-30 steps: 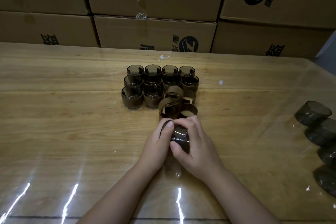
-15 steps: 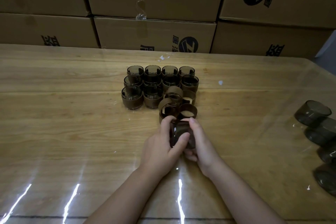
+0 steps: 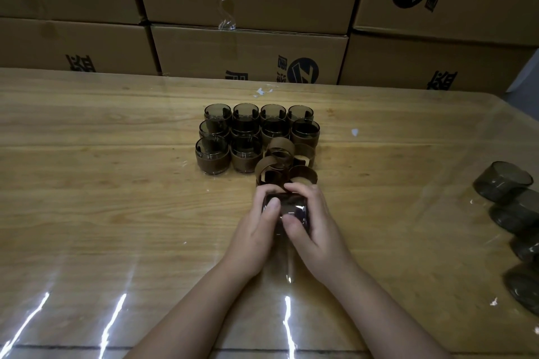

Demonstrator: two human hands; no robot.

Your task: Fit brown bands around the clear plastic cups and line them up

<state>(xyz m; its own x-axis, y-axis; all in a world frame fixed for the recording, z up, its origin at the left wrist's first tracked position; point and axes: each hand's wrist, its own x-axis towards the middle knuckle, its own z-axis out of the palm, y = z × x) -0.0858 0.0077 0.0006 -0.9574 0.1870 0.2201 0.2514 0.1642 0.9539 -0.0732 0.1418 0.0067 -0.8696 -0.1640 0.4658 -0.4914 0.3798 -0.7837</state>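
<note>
Near the middle of the tabletop, both hands hold one dark see-through cup between them. The left hand grips its left side and the right hand grips its right side. Half a second ago the left thumb lay across the front of the cup. Now both thumbs press on the near side, and the right fingers have curled over the far side. The cup itself has stayed in the same spot.

The cup looks tipped over, but I cannot tell which way its mouth points or if a band is on it yet, because the fingers hide too much.

Along the right edge, well apart from the hands, a row of bare cups lies on their sides.

Just past the fingers sit four loose brown bands, bunched together – the nearest almost touches the fingertips. Right behind them stand ten banded cups, mouths up, in rows of two, four and four.

A few white scraps lie farther back. Big cardboard boxes are stacked beyond the far edge.
</note>
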